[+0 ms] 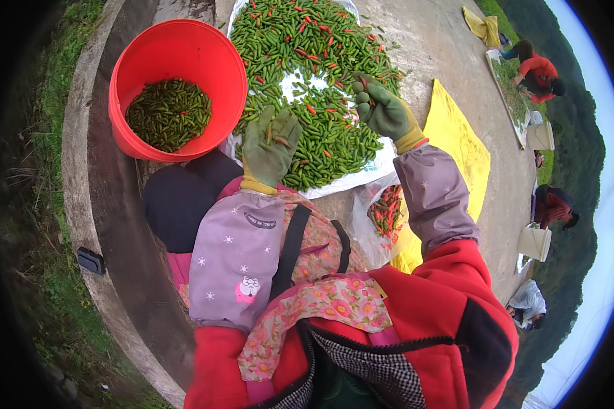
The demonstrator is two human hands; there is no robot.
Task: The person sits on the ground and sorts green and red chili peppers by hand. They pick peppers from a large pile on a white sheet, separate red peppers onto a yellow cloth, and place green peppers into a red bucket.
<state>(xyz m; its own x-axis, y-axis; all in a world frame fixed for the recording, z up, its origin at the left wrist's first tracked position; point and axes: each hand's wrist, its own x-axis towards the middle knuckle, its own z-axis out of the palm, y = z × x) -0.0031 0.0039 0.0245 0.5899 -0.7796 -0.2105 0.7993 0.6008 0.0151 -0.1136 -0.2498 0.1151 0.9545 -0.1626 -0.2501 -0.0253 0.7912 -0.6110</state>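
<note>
My left hand [265, 156], in a green-coated glove with a yellow cuff, is turned palm up beside the red bucket. A few brownish chili peppers [282, 141] lie on its palm and fingers. My right hand [389, 116], gloved alike, is raised over the right side of the pepper pile with a dark reddish chili pepper [363, 83] at its fingers. Below both hands spreads a pile of mostly green chili peppers [332, 135], mixed with red ones, on a white woven sheet [332, 190]. The red plastic bucket [225, 66] holds dark green peppers at its bottom.
A clear plastic bag [362, 217] with red peppers lies close before me. Beside it is a yellow woven sack [455, 138]. A concrete curb [79, 179] runs along the left, bearing a small dark object [91, 260]. Several people work farther right near white buckets [534, 244].
</note>
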